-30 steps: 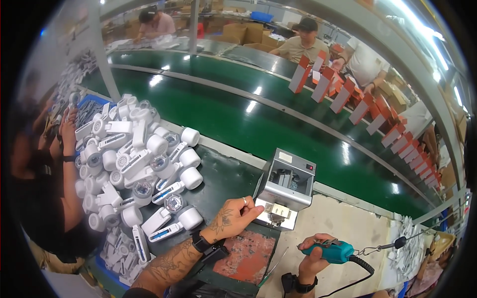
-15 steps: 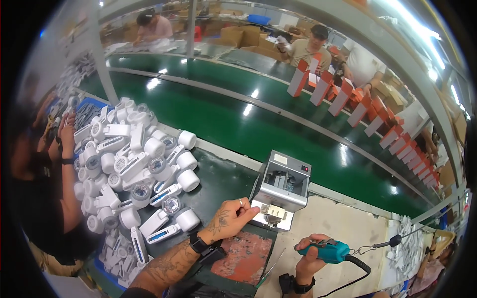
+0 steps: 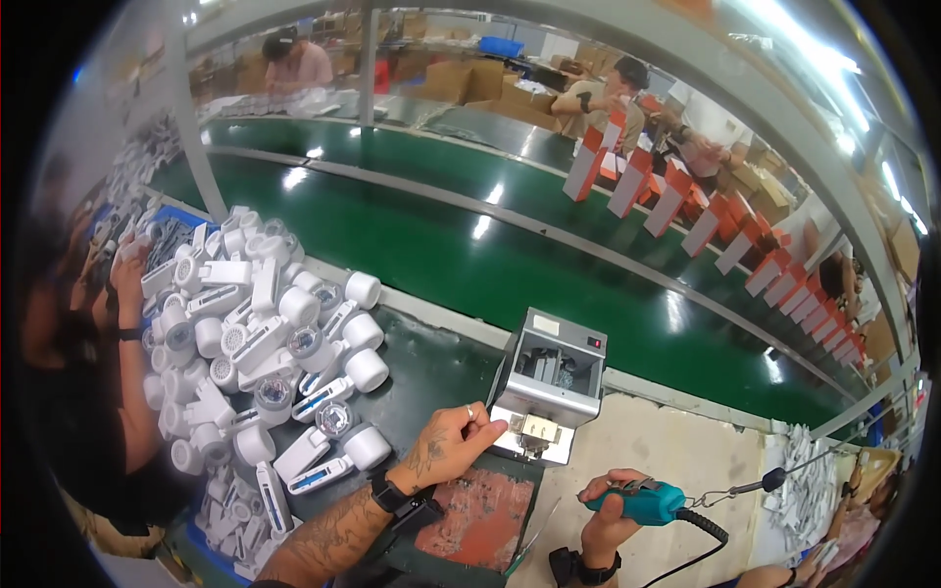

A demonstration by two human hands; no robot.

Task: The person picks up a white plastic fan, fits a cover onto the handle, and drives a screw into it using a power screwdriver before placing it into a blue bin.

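My left hand [image 3: 453, 448] is closed, thumb and forefinger brought together at the front left corner of a grey metal screw feeder [image 3: 551, 377]. Whether anything small is pinched there is hidden. The feeder has an open top showing its inner parts, a small red-lit switch and a pale block at the front. In my right hand [image 3: 610, 524] lies a teal electric screwdriver [image 3: 649, 502], gripped around its body. Its tail hangs from a hook and cord, and a black coiled cable [image 3: 714, 524] drops from it. The screwdriver is held apart from the feeder, to its lower right.
White handheld fans [image 3: 265, 343] with round heads lie heaped at left, near a co-worker's arm [image 3: 132, 363]. A worn red mat [image 3: 475, 519] is below my left hand. Beyond runs a green conveyor belt [image 3: 421, 230]; orange-and-white boxes [image 3: 627, 181] stand across it. Small grey-white parts [image 3: 799, 490] lie at right.
The whole view has shifted slightly; both hands keep nearly the same places by the feeder and on the screwdriver. Across the belt, a person in tan has turned and raised an arm.
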